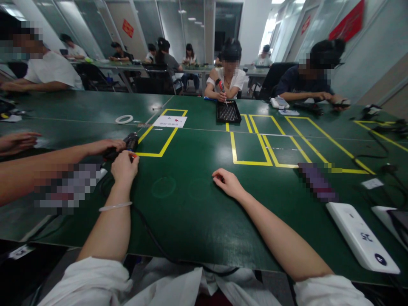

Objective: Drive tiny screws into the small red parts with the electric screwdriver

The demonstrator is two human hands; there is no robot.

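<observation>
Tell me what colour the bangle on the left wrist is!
The bangle is milky white, seen best in the head view.

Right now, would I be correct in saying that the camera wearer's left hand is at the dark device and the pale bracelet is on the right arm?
Not quite: the head view shows the pale bracelet on the left arm instead; the left hand is indeed at the dark device.

Handheld device (131, 140), one. Black, bulky, rounded body; exact type unclear. Partly hidden behind hands (125, 167). Located left on green desk (188, 229), near yellow tape (149, 154).
</observation>
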